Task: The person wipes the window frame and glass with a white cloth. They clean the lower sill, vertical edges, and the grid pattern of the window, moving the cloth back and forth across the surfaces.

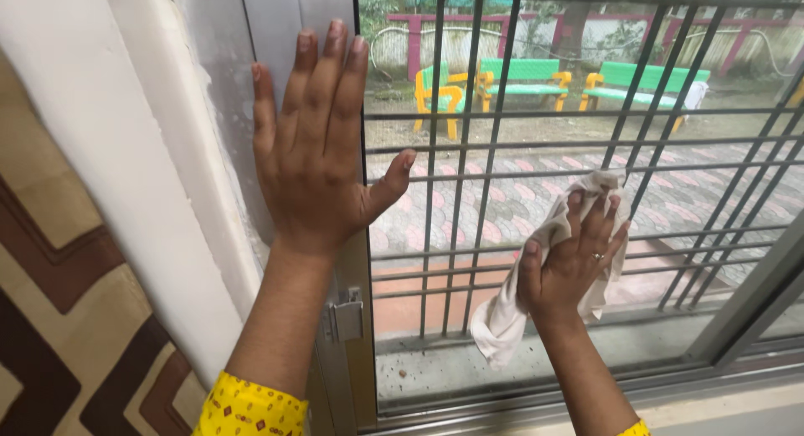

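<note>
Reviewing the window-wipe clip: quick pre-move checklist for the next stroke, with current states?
1. Cloth in hand: ok. The right hand presses a white cloth against the window glass, its loose end hanging below the palm.
2. Bracing: ok. The left hand lies flat, fingers spread, on the grey window frame.
3. Stroke path: ok. Nothing stands against the pane on the near side; the metal grille seems to sit outside.
4. Frame latch engaged: cannot tell.
5. Glass still dirty: cannot tell; specks show near the bottom edge only.
</note>
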